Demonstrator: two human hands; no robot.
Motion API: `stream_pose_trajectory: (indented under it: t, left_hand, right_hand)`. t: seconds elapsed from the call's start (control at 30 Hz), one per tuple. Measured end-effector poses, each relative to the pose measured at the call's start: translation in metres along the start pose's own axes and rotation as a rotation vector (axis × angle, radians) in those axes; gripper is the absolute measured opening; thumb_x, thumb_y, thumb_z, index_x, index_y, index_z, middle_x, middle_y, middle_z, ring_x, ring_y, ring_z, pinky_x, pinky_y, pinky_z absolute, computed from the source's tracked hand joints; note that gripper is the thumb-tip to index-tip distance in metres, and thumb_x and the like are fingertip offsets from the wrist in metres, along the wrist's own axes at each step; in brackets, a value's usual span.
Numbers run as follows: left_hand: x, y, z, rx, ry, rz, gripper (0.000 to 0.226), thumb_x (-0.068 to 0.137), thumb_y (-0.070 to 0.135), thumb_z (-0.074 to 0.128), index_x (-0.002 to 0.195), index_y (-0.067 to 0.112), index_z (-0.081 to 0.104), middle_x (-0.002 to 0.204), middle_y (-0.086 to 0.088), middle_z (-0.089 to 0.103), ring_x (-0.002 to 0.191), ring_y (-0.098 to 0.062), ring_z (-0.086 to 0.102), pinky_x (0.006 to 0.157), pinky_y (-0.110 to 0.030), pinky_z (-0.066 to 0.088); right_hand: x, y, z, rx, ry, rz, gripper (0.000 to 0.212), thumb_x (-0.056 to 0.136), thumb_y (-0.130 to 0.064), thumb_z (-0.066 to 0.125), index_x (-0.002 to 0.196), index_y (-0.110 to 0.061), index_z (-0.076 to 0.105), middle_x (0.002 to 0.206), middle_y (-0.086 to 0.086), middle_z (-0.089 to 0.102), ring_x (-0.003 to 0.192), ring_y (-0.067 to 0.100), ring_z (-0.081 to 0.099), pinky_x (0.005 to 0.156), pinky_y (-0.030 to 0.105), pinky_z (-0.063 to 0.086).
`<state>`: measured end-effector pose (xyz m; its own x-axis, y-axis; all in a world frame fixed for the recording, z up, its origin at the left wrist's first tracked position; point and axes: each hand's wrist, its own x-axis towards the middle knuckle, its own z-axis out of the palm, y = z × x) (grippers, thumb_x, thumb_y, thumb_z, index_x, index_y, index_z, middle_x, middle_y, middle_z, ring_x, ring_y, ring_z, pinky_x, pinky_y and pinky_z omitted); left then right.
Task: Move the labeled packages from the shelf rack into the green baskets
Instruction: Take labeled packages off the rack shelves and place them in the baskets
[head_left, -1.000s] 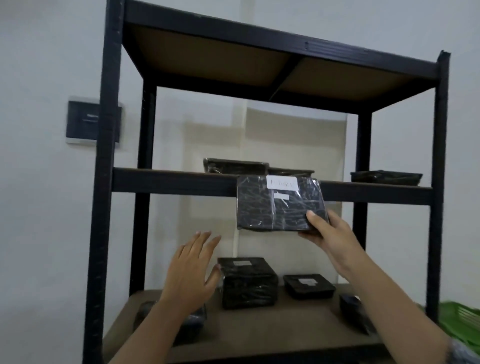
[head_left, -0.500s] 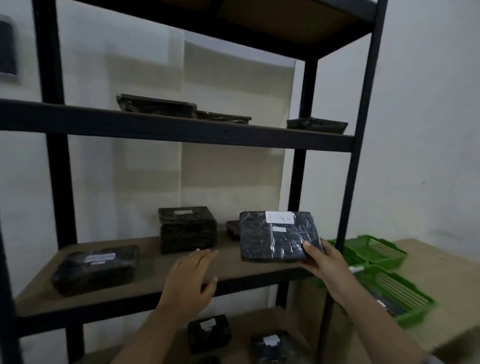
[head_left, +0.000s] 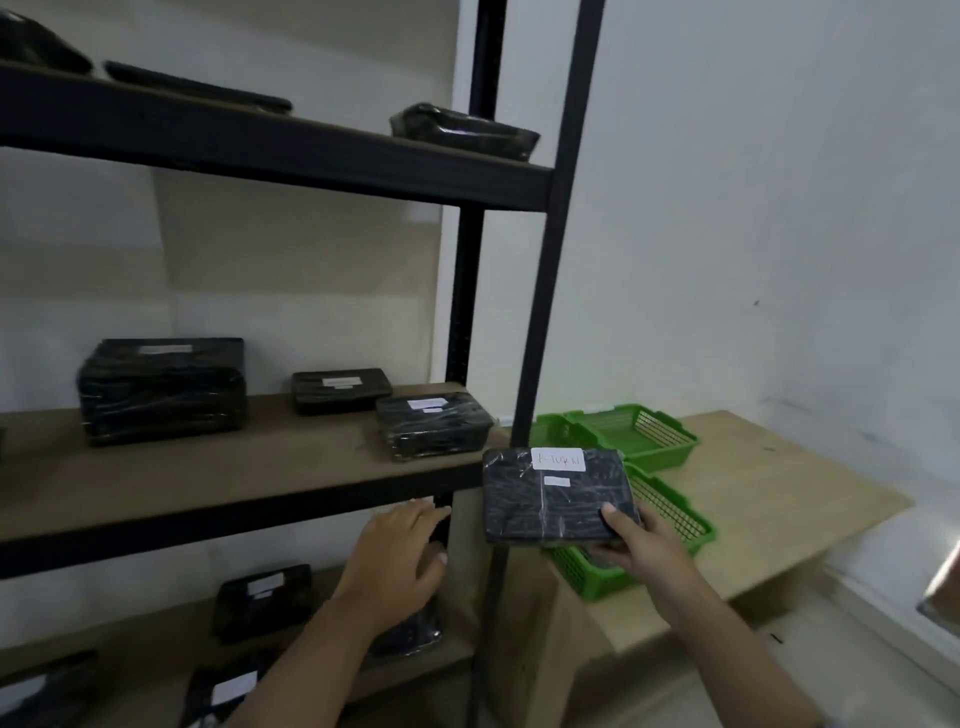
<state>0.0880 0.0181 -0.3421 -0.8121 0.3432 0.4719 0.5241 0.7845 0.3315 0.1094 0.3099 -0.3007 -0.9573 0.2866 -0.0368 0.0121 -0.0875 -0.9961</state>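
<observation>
Labeled package (head_left: 558, 496) moved right toward green baskets (head_left: 587, 574), right grip (head_left: 644, 545) pinching it, left grip (head_left: 395, 561) spread

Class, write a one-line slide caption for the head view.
Right hand holds a labeled package beside the rack, near green baskets; left hand open.

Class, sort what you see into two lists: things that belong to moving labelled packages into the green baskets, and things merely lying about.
Belongs to the job: held package, gripped by the right hand; left hand, free; shelved packages; shelf rack; far green basket; near green basket.

Just lying about: wooden table under the baskets; blurred object at the right edge.
</observation>
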Motion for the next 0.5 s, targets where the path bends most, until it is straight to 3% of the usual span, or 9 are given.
stream_pose_trajectory:
  t: [0.1,0.17,0.5]
  left_hand:
    - [0.016,0.021,0.037,-0.001,-0.054,0.003,0.054,0.084,0.042,0.044,0.135,0.025,0.043,0.135,0.001,0.048,0.126,-0.017,0.041,0.103,-0.034,0.032]
    - [0.026,0.033,0.061,-0.003,-0.105,0.002,0.054,0.085,0.04,0.046,0.137,0.026,0.039,0.14,0.002,0.043,0.13,-0.016,0.035,0.105,-0.033,0.028]
    - [0.107,0.059,0.172,-0.054,-0.339,0.029,0.056,0.091,0.037,0.045,0.144,0.029,0.026,0.151,0.005,0.026,0.139,-0.013,0.016,0.11,-0.031,0.02]
  right_hand:
    - [0.022,0.016,-0.04,0.002,0.027,0.028,0.02,0.091,-0.008,0.057,0.111,-0.007,0.056,0.099,0.01,0.065,0.087,0.024,0.064,0.067,0.029,0.06]
    - [0.035,0.027,-0.062,-0.004,0.049,0.055,0.018,0.091,-0.008,0.057,0.109,-0.008,0.056,0.1,0.011,0.064,0.086,0.023,0.063,0.062,0.024,0.059]
    - [0.12,0.083,-0.131,-0.046,0.172,0.166,0.025,0.091,-0.01,0.058,0.115,-0.005,0.054,0.107,0.018,0.062,0.095,0.032,0.061,0.085,0.043,0.051]
